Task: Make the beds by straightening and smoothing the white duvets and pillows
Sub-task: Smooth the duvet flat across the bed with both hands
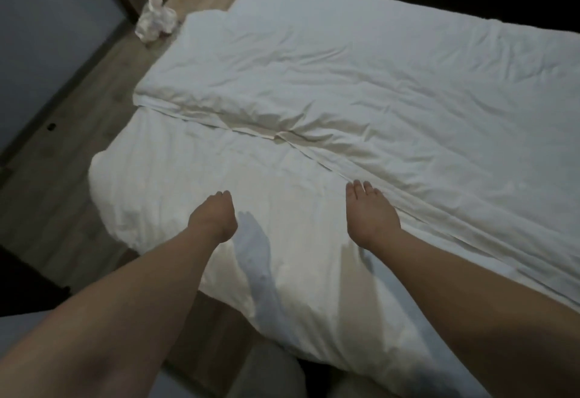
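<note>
Well apart, the two hands reached out over the white pillow [194,178] at the near end of the bed. The left hand [213,218] was palm-down with its fingers pointing ahead, holding nothing; whether it pressed the cloth could not be told. The right hand [372,214] rested flat, fingers straight, just beside the folded edge of the white duvet [361,84], which lay creased over the mattress beyond. A crumpled white paper [155,18] sat on the wooden floor [62,178] beside the duvet's far left corner.
</note>
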